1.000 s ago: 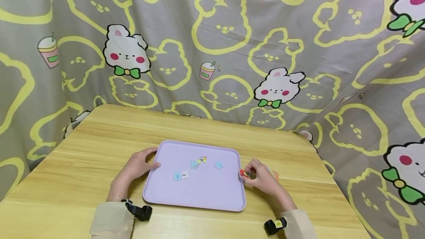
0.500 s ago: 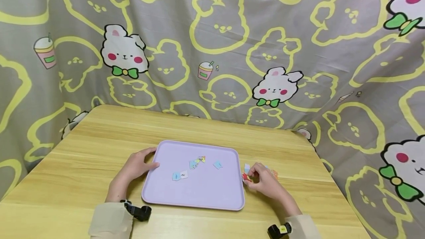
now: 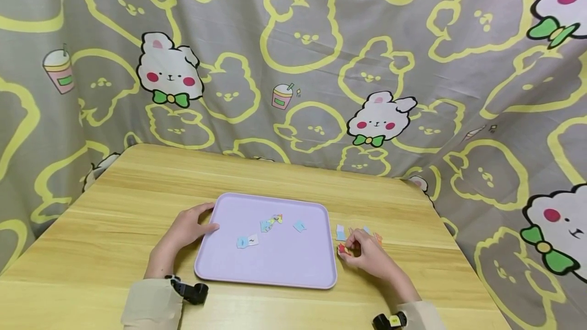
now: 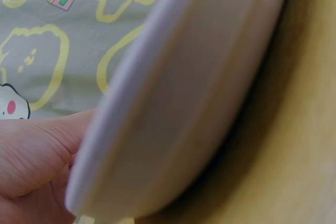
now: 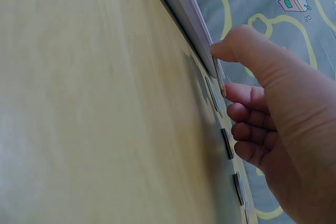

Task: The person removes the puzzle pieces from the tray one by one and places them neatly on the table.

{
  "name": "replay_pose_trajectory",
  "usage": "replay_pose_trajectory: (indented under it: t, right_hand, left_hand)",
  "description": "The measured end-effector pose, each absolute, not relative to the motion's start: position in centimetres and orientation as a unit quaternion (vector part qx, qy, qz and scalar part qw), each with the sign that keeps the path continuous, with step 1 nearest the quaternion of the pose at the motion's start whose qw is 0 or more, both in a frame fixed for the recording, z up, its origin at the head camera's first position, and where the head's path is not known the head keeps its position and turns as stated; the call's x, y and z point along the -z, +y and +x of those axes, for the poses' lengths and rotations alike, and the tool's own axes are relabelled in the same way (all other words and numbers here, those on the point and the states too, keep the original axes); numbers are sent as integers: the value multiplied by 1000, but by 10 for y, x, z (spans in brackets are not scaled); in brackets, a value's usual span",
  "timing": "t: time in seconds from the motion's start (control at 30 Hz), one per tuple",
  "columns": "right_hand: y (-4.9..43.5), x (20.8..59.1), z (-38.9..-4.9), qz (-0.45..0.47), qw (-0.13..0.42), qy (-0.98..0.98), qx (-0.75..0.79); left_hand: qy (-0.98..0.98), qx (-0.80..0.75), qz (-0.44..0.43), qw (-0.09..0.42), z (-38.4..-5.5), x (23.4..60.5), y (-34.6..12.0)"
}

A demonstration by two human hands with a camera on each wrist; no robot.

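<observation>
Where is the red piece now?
In the head view, the red piece is pinched by the right hand, just right of the purple tray, near a blue-and-white piece.

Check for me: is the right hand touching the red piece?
Touching. The right wrist view shows the right hand pinching the red piece, seen edge-on there, between thumb and fingertip.
</observation>
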State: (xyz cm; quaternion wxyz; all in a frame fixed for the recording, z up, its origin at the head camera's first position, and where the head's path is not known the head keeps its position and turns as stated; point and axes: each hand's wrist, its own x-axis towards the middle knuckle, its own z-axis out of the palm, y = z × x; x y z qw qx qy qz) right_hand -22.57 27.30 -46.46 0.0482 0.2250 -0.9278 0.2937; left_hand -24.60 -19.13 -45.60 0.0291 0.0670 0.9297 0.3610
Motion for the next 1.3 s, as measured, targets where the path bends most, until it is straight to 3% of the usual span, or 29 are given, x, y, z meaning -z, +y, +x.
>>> replay_pose_trajectory:
  t: [0.7,1.03,1.3]
  right_hand:
    - [274,464,-227,229,43,-939,-254]
    - [275,463,-225,219,15,-939,-266]
    - [272,460,-225,195,41,-948,-248]
  left_hand:
    - [930,-360,64,34,-245,451,-191]
    - [929,-364,62,37,-245,453,-191]
    - [930,-359,65,34,-246,453,-191]
